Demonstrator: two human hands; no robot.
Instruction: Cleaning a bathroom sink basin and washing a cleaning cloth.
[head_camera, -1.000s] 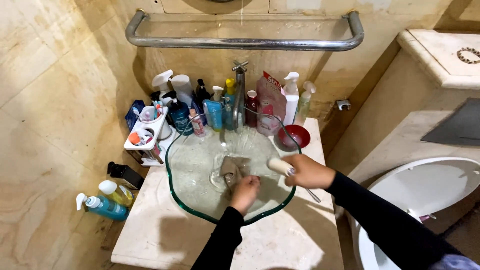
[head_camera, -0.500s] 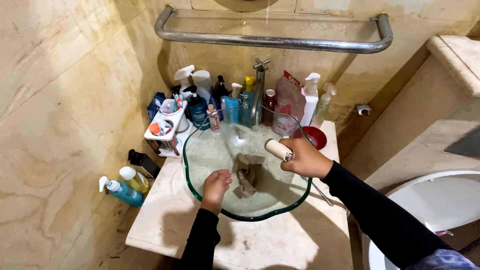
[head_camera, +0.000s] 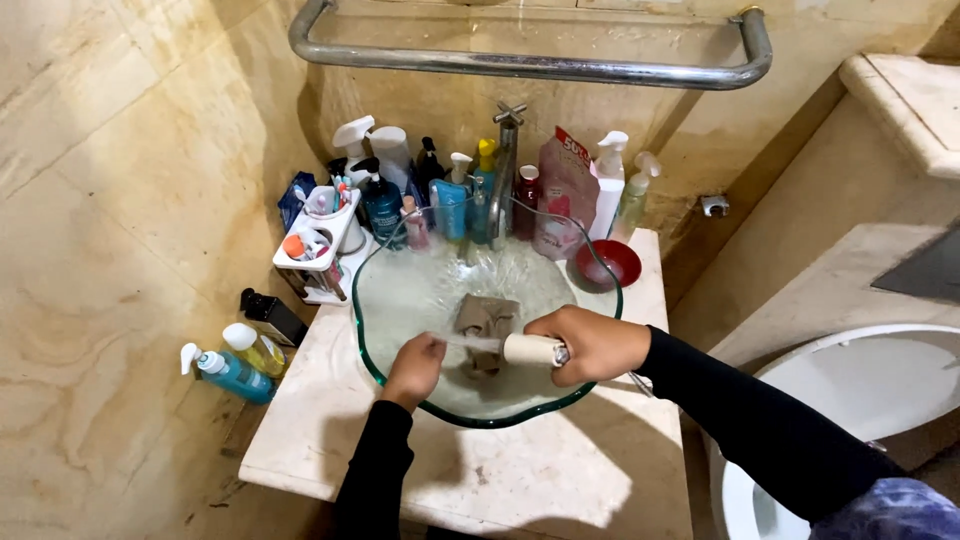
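Both hands (head_camera: 505, 350) (spraying) before cloth (head_camera: 487, 318)

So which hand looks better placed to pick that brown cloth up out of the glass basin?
Probably the left hand. It is free and hangs over the glass basin beside the brown cloth. The right hand is closed around a hand sprayer that sprays toward the left hand.

Two bare hands, no gloves, no rings or watch visible. Left hand (head_camera: 415, 362) and right hand (head_camera: 590, 343) each emerge from a long black sleeve, close-fitting, plain, reaching to the wrist. At the right upper arm, lower frame corner, a patch of mottled blue-purple fabric shows.
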